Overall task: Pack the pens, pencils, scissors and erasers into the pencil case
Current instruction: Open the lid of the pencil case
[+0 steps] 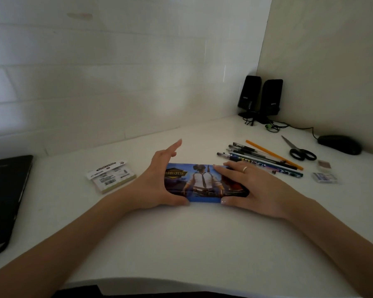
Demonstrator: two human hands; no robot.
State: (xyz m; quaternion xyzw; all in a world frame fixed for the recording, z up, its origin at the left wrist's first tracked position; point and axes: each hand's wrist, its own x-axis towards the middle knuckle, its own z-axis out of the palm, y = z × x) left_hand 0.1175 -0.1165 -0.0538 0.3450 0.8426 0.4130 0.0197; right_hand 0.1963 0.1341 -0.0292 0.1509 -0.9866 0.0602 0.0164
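A flat rectangular pencil case with a blue printed picture of a figure on its lid (202, 181) lies closed on the white worktop (181, 244), its long axis running left to right in front of the person. The left hand (157, 186) frames its left end: the thumb presses the near edge while the straight fingers reach past the far corner, lifted and not curled round anything, so this grip reads as released. The right hand (250, 186), wearing a ring, lies flat over the right end, fingers straight along the far edge and thumb against the near edge, likewise a released, pressing grip rather than a clench.

Nothing is packed yet. To the right of the case, just beyond the right hand's fingertips, a bundle of pens and pencils (261, 159) lies side by side, long axes slanting from far-left to near-right, roughly in line with the case. Further right lie the black-handled scissors (299, 150), blades pointing away, and two small erasers (324, 172) near the pencils' right ends. All of these are on the right hand's side, so that hand is the nearer one for picking, once the lid is opened.

A pack of sticky notes (111, 176) sits left of the case, a dark laptop (4, 198) at far left, and two black speakers (261, 97) and a mouse (339, 144) toward the corner.
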